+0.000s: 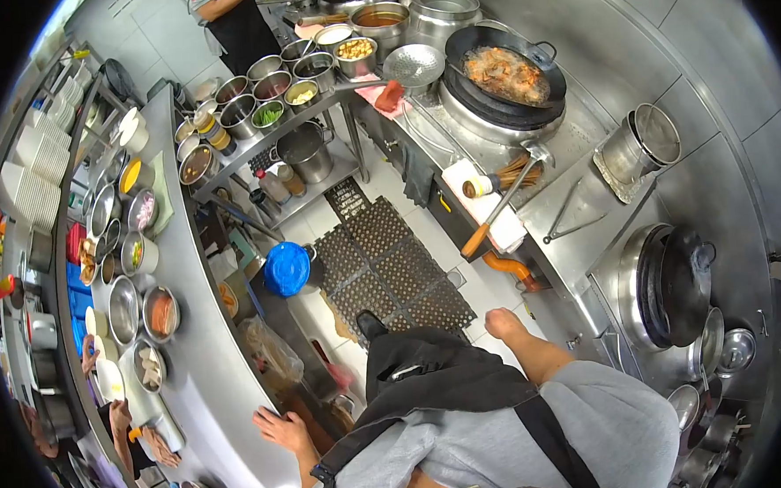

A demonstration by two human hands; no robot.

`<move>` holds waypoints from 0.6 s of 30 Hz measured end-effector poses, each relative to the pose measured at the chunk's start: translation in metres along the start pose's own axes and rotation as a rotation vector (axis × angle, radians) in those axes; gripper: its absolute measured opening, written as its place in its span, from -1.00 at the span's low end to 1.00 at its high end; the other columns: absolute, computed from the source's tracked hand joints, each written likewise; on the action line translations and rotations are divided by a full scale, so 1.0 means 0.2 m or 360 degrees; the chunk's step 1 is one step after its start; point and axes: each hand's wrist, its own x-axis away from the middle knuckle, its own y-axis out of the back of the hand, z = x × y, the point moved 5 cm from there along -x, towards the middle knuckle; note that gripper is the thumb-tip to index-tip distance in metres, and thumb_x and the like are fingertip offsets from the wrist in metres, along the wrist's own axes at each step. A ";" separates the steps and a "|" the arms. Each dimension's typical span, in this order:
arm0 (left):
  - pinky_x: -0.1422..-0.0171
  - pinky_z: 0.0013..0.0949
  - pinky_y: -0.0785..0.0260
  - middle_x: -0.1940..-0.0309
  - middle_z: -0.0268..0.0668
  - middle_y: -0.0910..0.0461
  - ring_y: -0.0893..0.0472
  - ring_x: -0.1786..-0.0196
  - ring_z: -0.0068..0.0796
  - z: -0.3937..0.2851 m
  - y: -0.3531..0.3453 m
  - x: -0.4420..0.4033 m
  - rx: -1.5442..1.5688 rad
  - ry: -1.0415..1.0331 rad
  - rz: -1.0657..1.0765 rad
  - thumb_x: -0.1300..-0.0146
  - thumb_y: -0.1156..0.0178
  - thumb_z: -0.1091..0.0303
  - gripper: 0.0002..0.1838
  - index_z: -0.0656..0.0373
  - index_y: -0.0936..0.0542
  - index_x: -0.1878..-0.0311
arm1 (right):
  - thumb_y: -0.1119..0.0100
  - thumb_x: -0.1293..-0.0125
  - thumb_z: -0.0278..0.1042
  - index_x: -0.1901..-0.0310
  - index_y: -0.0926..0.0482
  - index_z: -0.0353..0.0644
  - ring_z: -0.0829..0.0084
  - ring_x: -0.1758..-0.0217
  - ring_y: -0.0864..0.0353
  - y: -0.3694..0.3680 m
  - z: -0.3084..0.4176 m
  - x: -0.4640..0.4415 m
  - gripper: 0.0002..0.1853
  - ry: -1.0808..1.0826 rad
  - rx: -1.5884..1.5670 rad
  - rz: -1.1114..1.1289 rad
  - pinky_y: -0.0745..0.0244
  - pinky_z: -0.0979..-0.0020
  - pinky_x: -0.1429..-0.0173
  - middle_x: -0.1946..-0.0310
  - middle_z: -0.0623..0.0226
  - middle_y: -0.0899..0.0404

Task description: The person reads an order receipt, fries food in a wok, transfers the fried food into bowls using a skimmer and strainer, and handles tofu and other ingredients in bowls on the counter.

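My left hand (281,429) is open, its fingers spread over the near edge of the long steel counter (212,386). On the other side of my body, my right hand (505,324) is curled into a loose fist, and no object shows in it. It hangs above the floor, apart from the stove front. Ahead on the right, a black wok (505,74) with reddish-brown food in bubbling oil sits on a burner. A ladle (504,211) with a wooden handle lies on the stove top, its handle end near a white cloth (486,208).
Bowls of ingredients, including a steel bowl (160,313), line the left counter. Sauce pots (272,85) fill the shelf ahead. A black rubber mat (387,266) covers the floor; a blue-covered bucket (288,269) stands beside it. Co-workers' hands (160,446) show at left, another person (233,22) behind.
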 end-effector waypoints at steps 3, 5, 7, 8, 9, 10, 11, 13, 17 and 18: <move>-0.37 0.21 0.13 -0.37 -0.03 -0.07 -0.02 -0.44 -0.03 -0.02 -0.04 -0.03 0.0014 0.0139 0.0101 0.02 -0.16 0.31 -0.21 0.24 -0.13 -0.34 | 0.06 -0.12 -0.39 0.23 -0.65 -0.19 0.08 0.05 -0.58 0.08 0.04 0.00 -0.72 -0.0101 0.0103 0.0178 -0.44 0.15 -0.10 0.20 0.00 -0.60; -0.38 0.26 0.19 -0.40 -0.06 -0.03 0.04 -0.47 -0.07 -0.04 -0.06 -0.07 -0.0014 0.0293 0.0238 0.04 -0.18 0.27 -0.16 0.22 -0.10 -0.35 | 0.06 -0.12 -0.39 0.24 -0.65 -0.18 0.08 0.07 -0.58 0.10 0.10 -0.08 -0.73 -0.0108 0.0108 0.0150 -0.45 0.15 -0.08 0.21 0.02 -0.61; -0.39 0.26 0.20 -0.41 -0.08 -0.01 0.05 -0.48 -0.10 -0.06 -0.10 -0.13 0.0014 0.0385 0.0289 0.06 -0.20 0.25 -0.13 0.20 -0.09 -0.36 | 0.06 -0.12 -0.39 0.25 -0.65 -0.17 0.09 0.08 -0.59 0.16 0.21 -0.15 -0.73 -0.0114 0.0110 0.0116 -0.46 0.16 -0.07 0.22 0.04 -0.61; -0.39 0.25 0.21 -0.42 -0.10 0.01 0.07 -0.48 -0.12 -0.08 -0.11 -0.17 0.0035 0.0473 0.0343 0.08 -0.22 0.23 -0.11 0.18 -0.08 -0.37 | 0.04 -0.13 -0.33 0.27 -0.64 -0.18 0.07 0.12 -0.59 0.22 0.33 -0.17 -0.74 0.0015 0.0108 0.0087 -0.47 0.15 -0.04 0.26 0.07 -0.62; -0.39 0.25 0.21 -0.42 -0.10 0.01 0.07 -0.48 -0.12 -0.11 -0.09 -0.22 0.0048 0.0463 0.0344 0.08 -0.22 0.23 -0.11 0.18 -0.08 -0.37 | 0.02 -0.15 -0.26 0.30 -0.64 -0.19 0.06 0.16 -0.60 0.26 0.44 -0.19 -0.74 0.0142 0.0107 0.0058 -0.47 0.13 -0.02 0.31 0.09 -0.63; -0.40 0.25 0.20 -0.42 -0.11 0.03 0.08 -0.49 -0.16 -0.15 -0.04 -0.26 -0.0039 0.0541 0.0525 0.11 -0.25 0.19 -0.07 0.15 -0.07 -0.38 | 0.02 -0.15 -0.26 0.30 -0.64 -0.19 0.06 0.16 -0.60 0.27 0.50 -0.24 -0.74 0.0128 0.0107 0.0049 -0.47 0.13 -0.02 0.31 0.09 -0.63; -0.41 0.24 0.20 -0.43 -0.13 0.04 0.09 -0.49 -0.19 -0.17 -0.02 -0.31 -0.0127 0.0617 0.0709 0.14 -0.28 0.15 -0.03 0.13 -0.05 -0.38 | 0.01 -0.16 -0.24 0.29 -0.63 -0.17 0.07 0.16 -0.60 0.27 0.57 -0.29 -0.74 0.0229 0.0056 0.0045 -0.47 0.13 -0.01 0.31 0.10 -0.63; -0.40 0.23 0.19 -0.43 -0.13 0.03 0.08 -0.49 -0.18 -0.14 -0.05 -0.35 -0.0146 0.0655 0.0847 0.14 -0.28 0.15 -0.03 0.14 -0.06 -0.38 | -0.01 -0.17 -0.21 0.28 -0.62 -0.16 0.07 0.16 -0.59 0.33 0.75 -0.33 -0.75 0.0321 0.0004 0.0036 -0.47 0.13 0.01 0.31 0.11 -0.63; -0.40 0.21 0.17 -0.42 -0.12 0.02 0.06 -0.48 -0.18 -0.08 -0.14 -0.42 -0.0147 0.0676 0.0962 0.14 -0.28 0.14 -0.04 0.15 -0.07 -0.37 | -0.04 -0.18 -0.21 0.24 -0.60 -0.13 0.08 0.15 -0.59 0.48 1.05 -0.34 -0.76 0.0354 -0.0150 0.0065 -0.48 0.14 0.03 0.30 0.10 -0.62; -0.40 0.20 0.17 -0.42 -0.12 0.01 0.05 -0.47 -0.18 -0.07 -0.16 -0.44 -0.0149 0.0678 0.0988 0.14 -0.28 0.14 -0.04 0.15 -0.08 -0.37 | -0.05 -0.18 -0.21 0.22 -0.60 -0.13 0.08 0.14 -0.58 0.48 1.09 -0.36 -0.76 0.0381 -0.0151 0.0100 -0.48 0.14 0.03 0.29 0.10 -0.62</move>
